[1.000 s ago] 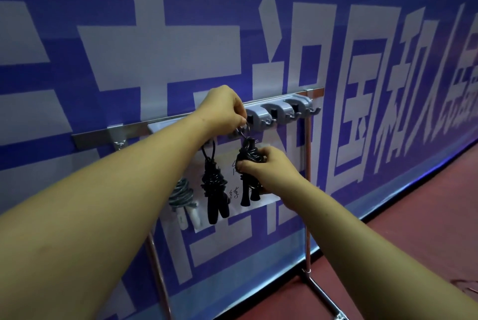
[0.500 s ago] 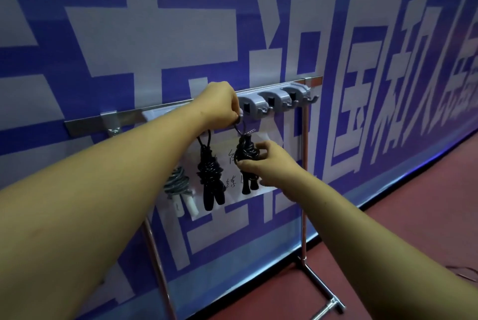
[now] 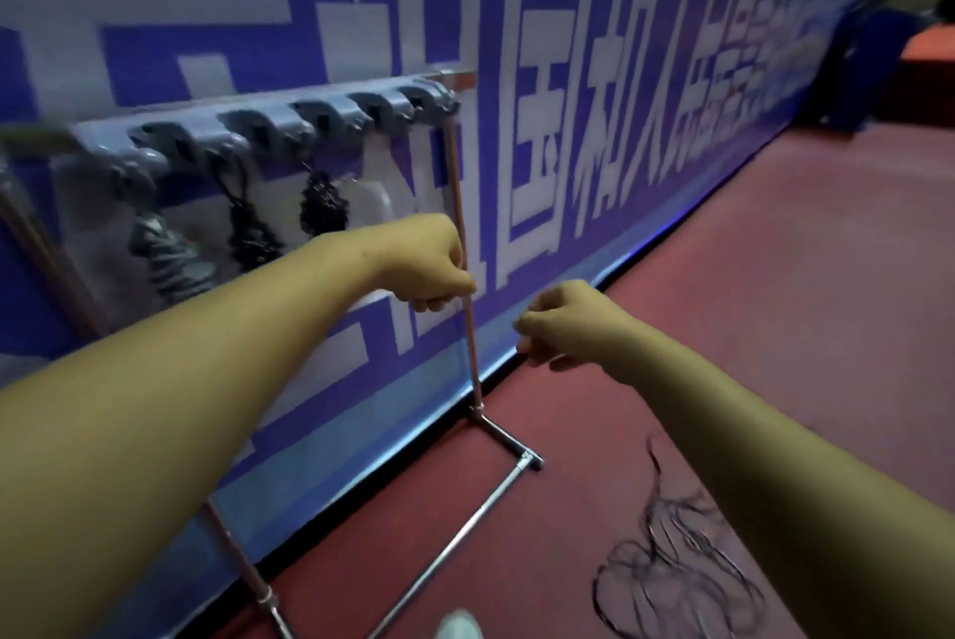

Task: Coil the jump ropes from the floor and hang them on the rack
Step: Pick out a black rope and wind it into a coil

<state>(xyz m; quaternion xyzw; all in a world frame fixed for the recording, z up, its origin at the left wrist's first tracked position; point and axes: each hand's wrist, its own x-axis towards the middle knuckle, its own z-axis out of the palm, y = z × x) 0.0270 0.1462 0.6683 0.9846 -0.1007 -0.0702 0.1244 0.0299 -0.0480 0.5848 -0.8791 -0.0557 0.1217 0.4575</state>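
Note:
Three coiled jump ropes hang from the grey hook rack (image 3: 289, 121): a grey-white rope (image 3: 165, 256) on the left, a black rope (image 3: 253, 235) in the middle and another black rope (image 3: 323, 212) on the right. My left hand (image 3: 429, 266) hovers below and to the right of them, in front of the rack's right post (image 3: 471, 354), fingers loosely curled and holding nothing. My right hand (image 3: 563, 323) is further right and lower, also loosely curled and empty. Thin dark loose ropes (image 3: 672, 550) lie tangled on the red floor at the lower right.
The rack stands on a metal floor frame (image 3: 465, 525) against a blue banner wall (image 3: 594, 121) with white characters. Free hooks (image 3: 403, 103) remain at the rack's right end. A white shoe tip (image 3: 460, 625) shows at the bottom edge. Red floor (image 3: 775, 302) stretches to the right.
Both hands have let go of the right black rope, which now hangs on its hook, and dropped down and right. The view has swung right and downward, showing the floor ropes.

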